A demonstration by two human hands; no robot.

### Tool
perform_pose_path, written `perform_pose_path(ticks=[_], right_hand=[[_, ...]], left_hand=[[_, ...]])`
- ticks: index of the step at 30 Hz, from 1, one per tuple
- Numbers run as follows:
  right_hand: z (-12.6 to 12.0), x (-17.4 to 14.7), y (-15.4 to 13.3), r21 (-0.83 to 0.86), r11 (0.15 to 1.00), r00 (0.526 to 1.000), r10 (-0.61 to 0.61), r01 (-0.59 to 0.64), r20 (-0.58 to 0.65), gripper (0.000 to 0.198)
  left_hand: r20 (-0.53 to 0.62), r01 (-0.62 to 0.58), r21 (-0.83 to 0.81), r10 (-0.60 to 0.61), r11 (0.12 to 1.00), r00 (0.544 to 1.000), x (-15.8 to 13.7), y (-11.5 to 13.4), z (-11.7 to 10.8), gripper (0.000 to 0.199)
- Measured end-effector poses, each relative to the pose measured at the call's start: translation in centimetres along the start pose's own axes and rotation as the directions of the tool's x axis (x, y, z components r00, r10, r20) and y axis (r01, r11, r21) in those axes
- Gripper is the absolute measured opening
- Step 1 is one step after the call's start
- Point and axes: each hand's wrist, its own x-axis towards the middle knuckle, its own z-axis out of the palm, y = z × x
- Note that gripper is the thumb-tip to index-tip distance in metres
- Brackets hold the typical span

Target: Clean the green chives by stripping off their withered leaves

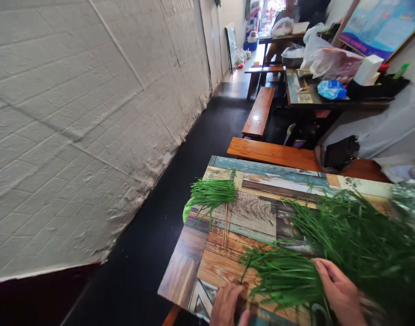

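Long green garlic chives lie in a flat row on the near part of the patterned table. At their right end, my right hand has thumb and forefinger closed on the chives. My left hand rests at the near table edge beside their left tips, fingers bent and thumb apart, with nothing visible in it. Farther back on the left lies a trimmed row of chives, with thin wooden skewers sticking out toward me. A large loose heap of chives covers the right side.
Clear plastic sits at the table's right edge. Beyond the table are wooden benches, a dark bag, and another table loaded with bags. A white brick-patterned wall runs along the left. A person is in the far background.
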Motion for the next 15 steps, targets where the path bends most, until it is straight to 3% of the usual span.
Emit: perform_pose_path(ticks=[2, 7, 11, 15], right_hand=[[-0.1, 0.2, 0.0, -0.017, 0.996, 0.996, 0.084, -0.083, 0.028, 0.05], [-0.4, 0.7, -0.1, -0.03, 0.995, 0.988, 0.1, -0.097, 0.12, 0.055], [-0.7, 1.0, -0.5, 0.001, 0.999, 0.987, 0.039, -0.039, 0.153, 0.058], [-2.7, 1.1, -2.7, 0.005, 1.0, 0.988, -0.016, 0.015, 0.157, 0.055]], left_hand=[[0.006, 0.063, -0.005, -0.063, 0.998, 0.998, -0.3, 0.6, -0.3, 0.041], [0.16, 0.254, -0.178, -0.227, 0.951, 0.961, 1.2, 3.5, -3.1, 0.039], [0.183, 0.374, -0.305, -0.331, 0.876, 0.926, 2.7, 6.7, -7.9, 0.032], [0.179, 0.415, -0.262, -0.379, 0.871, 0.908, 3.0, 8.8, -13.2, 0.025]])
